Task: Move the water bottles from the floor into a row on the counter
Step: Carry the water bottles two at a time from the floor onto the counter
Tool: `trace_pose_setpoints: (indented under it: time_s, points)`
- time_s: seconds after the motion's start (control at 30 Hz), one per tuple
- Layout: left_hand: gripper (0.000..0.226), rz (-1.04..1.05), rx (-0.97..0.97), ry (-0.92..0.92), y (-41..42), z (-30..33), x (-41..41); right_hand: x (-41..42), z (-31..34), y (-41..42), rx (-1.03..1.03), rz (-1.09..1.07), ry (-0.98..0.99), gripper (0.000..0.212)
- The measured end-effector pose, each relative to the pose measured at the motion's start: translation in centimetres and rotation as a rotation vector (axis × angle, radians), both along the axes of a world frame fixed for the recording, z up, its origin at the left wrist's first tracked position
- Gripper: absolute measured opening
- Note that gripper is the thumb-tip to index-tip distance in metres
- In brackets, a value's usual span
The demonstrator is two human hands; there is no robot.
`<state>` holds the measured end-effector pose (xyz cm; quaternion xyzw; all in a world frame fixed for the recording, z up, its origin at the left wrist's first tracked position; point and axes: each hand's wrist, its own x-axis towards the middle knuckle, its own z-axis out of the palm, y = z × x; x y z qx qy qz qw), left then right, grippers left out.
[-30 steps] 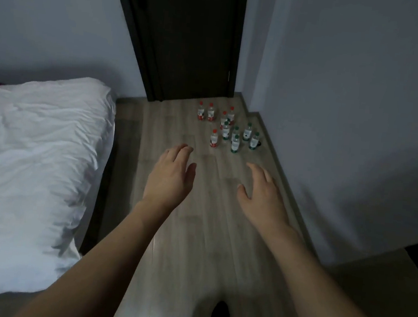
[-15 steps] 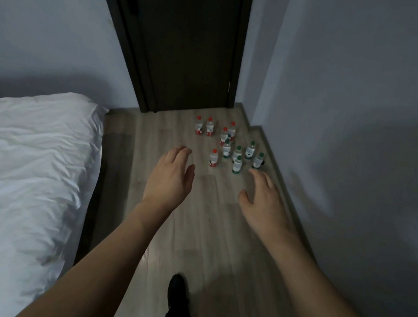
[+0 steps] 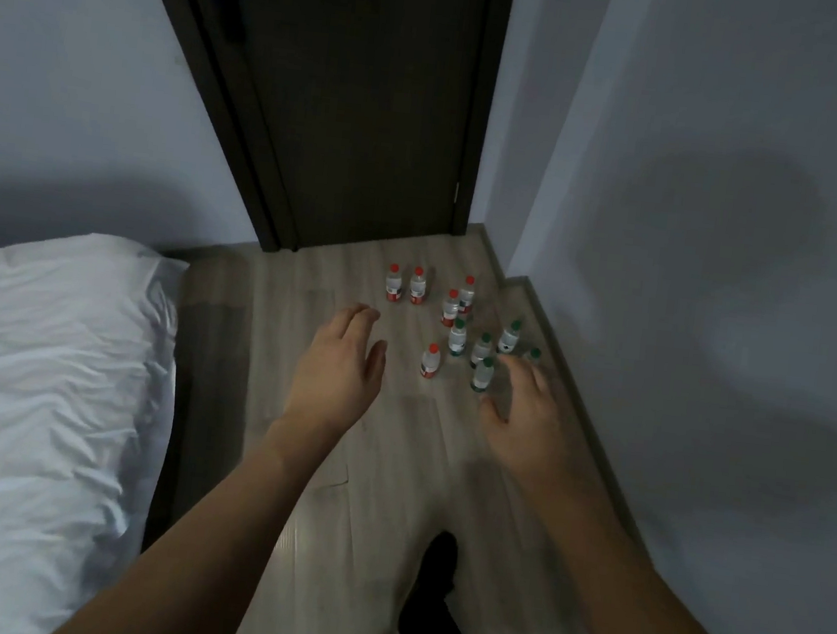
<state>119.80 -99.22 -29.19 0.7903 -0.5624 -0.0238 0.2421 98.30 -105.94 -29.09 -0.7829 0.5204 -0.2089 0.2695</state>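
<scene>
Pale wood-plank floor [image 3: 390,468] by the dark door [image 3: 366,105] carried the small clear plastic water bottles [image 3: 459,321], red- and green-capped, all upright, none on the tabletop yet. They looked light, smooth, slightly squashy; I'd grip mid-body. My left hand [image 3: 335,375] and right hand [image 3: 529,421] hovered short, fingers spread, empty.

Bottles [image 3: 459,321] upright on floor [image 3: 390,468]; both hands [image 3: 336,370] spread, empty

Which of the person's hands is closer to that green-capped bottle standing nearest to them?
The right hand, with its fingertips just beside the green-capped bottle. The left hand hovers farther off, beyond a red-capped bottle.
</scene>
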Motion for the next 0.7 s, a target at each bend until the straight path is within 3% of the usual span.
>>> trace_pose_setpoints:
  time_s: [0.3,0.7]
  points:
    - [0.040,0.040,0.010,-0.045,-11.5,0.4,7.1,8.2,-1.3,-13.9,0.023,0.048,-0.094,0.049]
    - [0.039,0.045,0.069,0.054,-24.7,-1.8,17.2,17.9,-2.4,-26.5,0.121,-0.006,-0.091,0.048]
